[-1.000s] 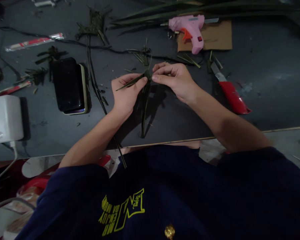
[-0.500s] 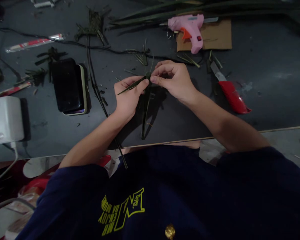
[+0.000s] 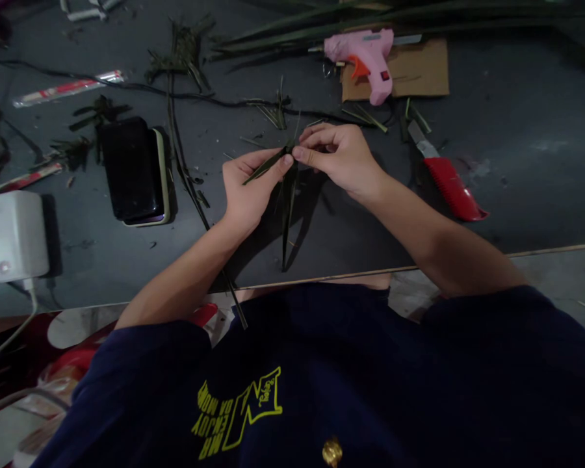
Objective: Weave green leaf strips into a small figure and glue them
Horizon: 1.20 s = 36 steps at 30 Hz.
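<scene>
Over table (image 3: 531, 175) | left hand (image 3: 250, 188) pinches leaf (image 3: 287, 205) | right hand (image 3: 347, 157) curled (grip unclear)

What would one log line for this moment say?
left hand: pinching green leaf strips | right hand: at their upper end | nearby: pink glue gun, red-handled knife

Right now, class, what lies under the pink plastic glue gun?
Under the pink plastic glue gun lies a flat brown cardboard piece, visible to its right; the part directly beneath is hidden.
</scene>
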Tool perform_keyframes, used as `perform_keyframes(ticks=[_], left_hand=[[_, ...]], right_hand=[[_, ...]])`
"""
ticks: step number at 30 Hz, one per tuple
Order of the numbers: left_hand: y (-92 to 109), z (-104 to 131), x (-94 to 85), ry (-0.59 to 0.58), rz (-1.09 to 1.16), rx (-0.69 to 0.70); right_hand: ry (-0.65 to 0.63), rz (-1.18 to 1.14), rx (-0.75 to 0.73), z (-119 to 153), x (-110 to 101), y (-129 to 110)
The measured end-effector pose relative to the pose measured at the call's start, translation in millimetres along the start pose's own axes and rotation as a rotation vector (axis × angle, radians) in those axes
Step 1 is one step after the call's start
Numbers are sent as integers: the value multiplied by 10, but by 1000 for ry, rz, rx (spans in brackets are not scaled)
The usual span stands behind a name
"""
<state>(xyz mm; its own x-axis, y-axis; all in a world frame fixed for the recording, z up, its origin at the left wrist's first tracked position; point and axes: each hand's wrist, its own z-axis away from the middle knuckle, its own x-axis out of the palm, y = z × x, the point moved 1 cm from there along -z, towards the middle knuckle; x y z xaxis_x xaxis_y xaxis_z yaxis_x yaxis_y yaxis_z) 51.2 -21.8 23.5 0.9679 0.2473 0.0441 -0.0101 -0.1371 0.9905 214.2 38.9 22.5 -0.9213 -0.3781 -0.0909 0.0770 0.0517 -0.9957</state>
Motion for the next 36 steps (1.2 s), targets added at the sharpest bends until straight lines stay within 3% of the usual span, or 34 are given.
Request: perform_keyframes(ticks=[8,13,17,20,24,27,32,36], left_hand=[[39,5,-20,-31,-117,-68],[46,12,14,-85,11,-53],[31,10,58,-114,162,-170],[-2,-35,58,-32,214,-275],[-13,-144,-10,115,214,-376],[25,-206,-71,220,232,-410],[82,-232,-91,257,289,-432],[85,-219,-63,258,285,-438]], right_hand=[[-14,-84,80,0,-6,-34],[-80,-132,116,-17,-47,-57],[-112,-111,102,-33,-50,-42],[-74,-32,62,-4,-31,-103],[22,166,-114,83,-84,-250],[-23,294,-144,99,-154,-245],[-19,386,-130,34,-186,-139],[49,553,-114,36,-154,-211]])
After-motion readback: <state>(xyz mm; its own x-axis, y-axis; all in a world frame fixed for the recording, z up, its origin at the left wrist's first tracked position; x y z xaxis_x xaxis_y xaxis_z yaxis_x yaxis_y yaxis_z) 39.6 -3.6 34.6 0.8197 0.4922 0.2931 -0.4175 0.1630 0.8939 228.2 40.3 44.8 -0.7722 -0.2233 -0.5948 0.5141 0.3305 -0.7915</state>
